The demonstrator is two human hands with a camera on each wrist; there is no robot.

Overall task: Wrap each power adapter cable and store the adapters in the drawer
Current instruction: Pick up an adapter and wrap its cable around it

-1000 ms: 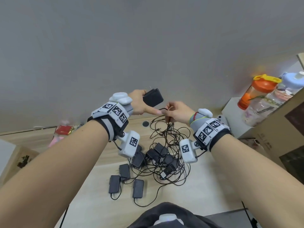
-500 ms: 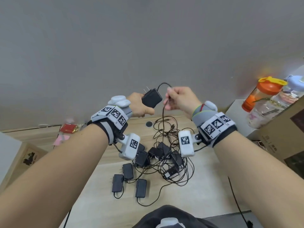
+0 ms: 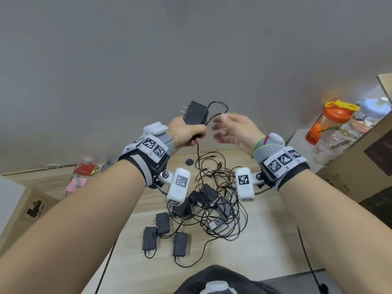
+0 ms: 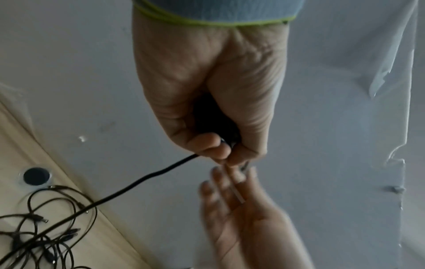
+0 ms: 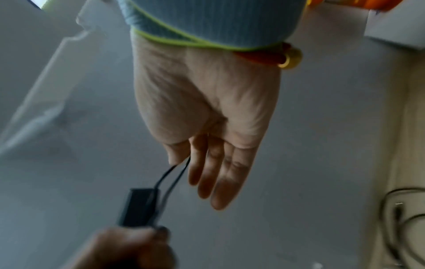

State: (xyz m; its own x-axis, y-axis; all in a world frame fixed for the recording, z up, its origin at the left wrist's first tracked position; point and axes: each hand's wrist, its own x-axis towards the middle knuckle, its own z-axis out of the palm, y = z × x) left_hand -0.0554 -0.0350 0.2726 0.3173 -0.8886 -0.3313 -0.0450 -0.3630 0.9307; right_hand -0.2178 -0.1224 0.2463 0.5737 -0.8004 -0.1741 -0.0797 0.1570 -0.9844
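Observation:
My left hand (image 3: 186, 134) grips a black power adapter (image 3: 194, 116) by its lower end and holds it up in front of the wall, prongs pointing left. Its cable (image 3: 218, 103) loops from the top over to my right hand (image 3: 233, 128), which is blurred. In the right wrist view the cable (image 5: 170, 172) passes between the thumb and forefinger of my right hand (image 5: 207, 109), with the other fingers straight. The rest of the cable (image 4: 138, 182) hangs from my left hand (image 4: 207, 109) to the table. A tangled pile of adapters (image 3: 203, 200) lies below.
Three adapters (image 3: 162, 222) lie apart at the pile's near left on the wooden table (image 3: 265, 240). Bottles (image 3: 331, 122) and a cardboard box (image 3: 360, 162) stand at the right. A wooden box (image 3: 27, 209) is at the left, with a red packet (image 3: 84, 168) behind it.
Both hands have risen. The adapter has turned upright in my left hand. My right hand has carried the cable up and round beside the adapter.

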